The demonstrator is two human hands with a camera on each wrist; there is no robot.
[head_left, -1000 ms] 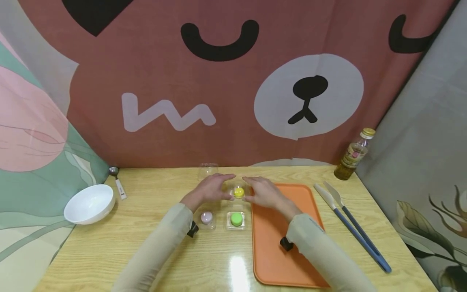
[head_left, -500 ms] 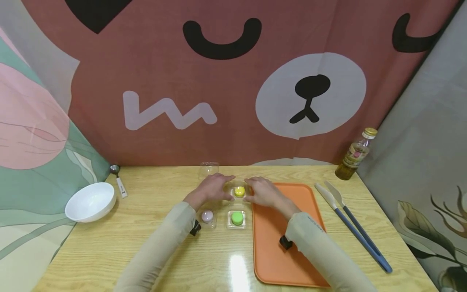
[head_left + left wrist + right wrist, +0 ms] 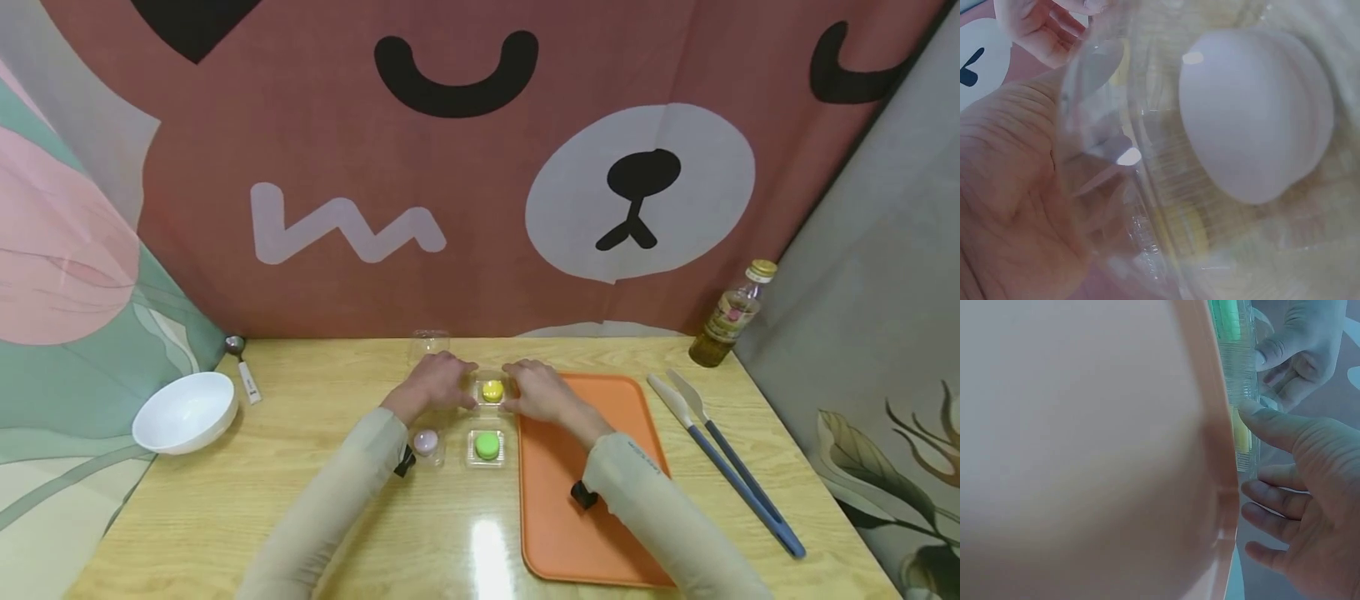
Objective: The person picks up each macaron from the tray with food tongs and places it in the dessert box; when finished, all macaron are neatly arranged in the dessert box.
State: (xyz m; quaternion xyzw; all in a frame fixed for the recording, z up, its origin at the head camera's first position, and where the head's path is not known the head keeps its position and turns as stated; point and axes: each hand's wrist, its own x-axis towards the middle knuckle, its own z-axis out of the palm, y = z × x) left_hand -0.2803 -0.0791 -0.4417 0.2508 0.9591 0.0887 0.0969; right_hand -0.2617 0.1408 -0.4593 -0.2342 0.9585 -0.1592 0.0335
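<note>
A yellow macaron [image 3: 492,391] sits in a small clear plastic box [image 3: 491,408] at the tray's left edge. My left hand [image 3: 433,386] holds the box at its left side, thumb near and index finger far. On the opposite side, my right hand [image 3: 542,390] holds it in the same way, over the tray's edge. In the right wrist view the thumb [image 3: 1272,428] meets the box's edge. Nearer stands a green macaron [image 3: 487,446] in its own clear box. A pale lilac macaron [image 3: 425,442], large in the left wrist view, sits under clear plastic beside my left wrist.
An orange tray [image 3: 570,533] lies under my right forearm. Blue-handled tongs [image 3: 738,475] lie right of it, with an oil bottle [image 3: 726,323] behind. A clear plastic piece [image 3: 429,342] stands behind my left hand. Far left are a white bowl [image 3: 184,413] and a measuring spoon [image 3: 243,371].
Both hands stay around the yellow macaron's box with hardly any movement. The whole head view has shifted slightly. The other things keep their places.
</note>
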